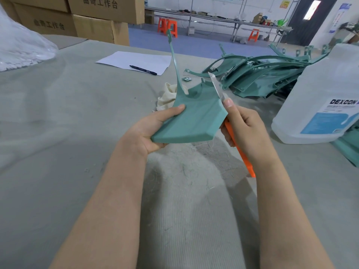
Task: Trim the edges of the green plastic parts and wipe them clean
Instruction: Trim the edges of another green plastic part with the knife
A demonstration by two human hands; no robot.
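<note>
**Two hands over the bench: the left hand (147, 131) holds up a green plastic part (194, 117), and the right hand (244, 131) lays a utility knife (240, 152) to its edge.**

The left hand grips the part's near left corner, thumb flat on top and fingers curled underneath, keeping it clear of the grey table (58, 133). A thin arm of the part rises away from the person. The right hand is wrapped round the knife's orange handle with the thumb up near the blade (216, 86), which runs along the part's right edge. Just behind the part lies a crumpled cream cloth (167, 98). Beyond, to the right, is a pile of green parts (262, 76). A large translucent bottle (318, 98) stands near the right hand. Farther back a black pen (143, 70) lies on a sheet of paper (136, 62), with cardboard boxes (93, 20) behind.
</note>
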